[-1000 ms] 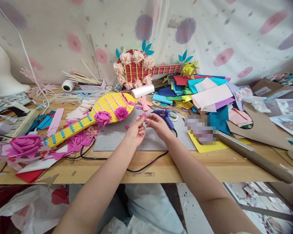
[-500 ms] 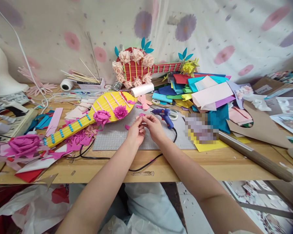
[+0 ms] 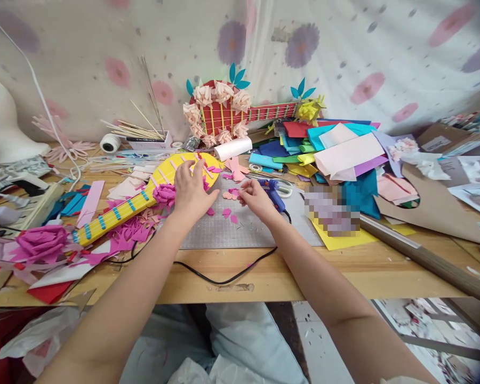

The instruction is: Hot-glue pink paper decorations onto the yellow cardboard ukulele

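Note:
My left hand (image 3: 191,186) is open, fingers spread over the body of the yellow paper guitar (image 3: 162,169). It partly hides the magenta crepe-paper flowers (image 3: 165,195) there. My right hand (image 3: 258,200) is closed in a pinch above the grey cutting mat (image 3: 260,232); what its fingertips hold, if anything, I cannot make out. Right beside those fingertips lie small pink and peach paper petals (image 3: 230,196). Loose magenta petals (image 3: 226,213) rest nearer to me on the mat. A blue glue gun (image 3: 277,197) lies just behind my right hand, partly covered by it.
Behind stands a red paper guitar (image 3: 220,114) ringed with pale flowers. Coloured paper sheets (image 3: 344,154) are heaped at right, near a long wooden handle (image 3: 428,264). Magenta scraps (image 3: 132,229) and a large magenta flower (image 3: 42,242) lie left. A black cord (image 3: 224,280) loops along the front.
My hands have parted from their shared pinch on a small pink piece. The left moved left over the yellow guitar and opened; the right shifted slightly right, uncovering petals on the mat.

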`<state>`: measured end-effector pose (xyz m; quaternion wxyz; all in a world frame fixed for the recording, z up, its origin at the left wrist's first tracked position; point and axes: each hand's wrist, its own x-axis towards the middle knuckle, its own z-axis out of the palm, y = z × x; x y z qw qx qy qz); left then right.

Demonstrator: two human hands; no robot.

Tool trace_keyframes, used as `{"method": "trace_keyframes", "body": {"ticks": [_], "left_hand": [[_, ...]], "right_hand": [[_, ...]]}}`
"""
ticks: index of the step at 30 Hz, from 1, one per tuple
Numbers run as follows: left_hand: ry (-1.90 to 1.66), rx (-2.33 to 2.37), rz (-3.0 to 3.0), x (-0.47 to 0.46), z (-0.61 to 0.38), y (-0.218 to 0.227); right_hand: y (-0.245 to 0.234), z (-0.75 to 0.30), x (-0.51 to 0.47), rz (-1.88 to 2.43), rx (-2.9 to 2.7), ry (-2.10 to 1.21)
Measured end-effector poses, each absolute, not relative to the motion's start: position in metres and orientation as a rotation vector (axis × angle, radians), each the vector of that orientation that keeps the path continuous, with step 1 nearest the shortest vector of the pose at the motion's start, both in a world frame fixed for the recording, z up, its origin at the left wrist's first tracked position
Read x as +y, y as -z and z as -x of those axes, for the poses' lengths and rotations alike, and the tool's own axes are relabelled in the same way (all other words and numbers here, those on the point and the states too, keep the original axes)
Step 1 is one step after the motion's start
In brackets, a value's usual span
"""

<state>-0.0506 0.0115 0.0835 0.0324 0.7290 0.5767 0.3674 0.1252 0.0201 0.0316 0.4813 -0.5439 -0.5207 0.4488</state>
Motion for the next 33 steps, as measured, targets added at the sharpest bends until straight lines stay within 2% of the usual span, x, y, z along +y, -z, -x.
{"method": "trace_keyframes", "body": {"ticks": [4,15,33], "left_hand": [[-0.905,1.878,-2.408,0.035,0.055,-0.075],[-0.88,1.827,-2.175,0.05,0.077,-0.078],[-0.826,1.784,-2.093,0.05,0.084,-0.073]], "right_hand": [[-0.044,-0.115,0.034,1.392,-1.565,-0.872],[-0.076,-0.081,0.057,1.452,-2.035,-0.65],[-0.057,-0.069,0.062,1.321,-2.011,-0.691]]}}
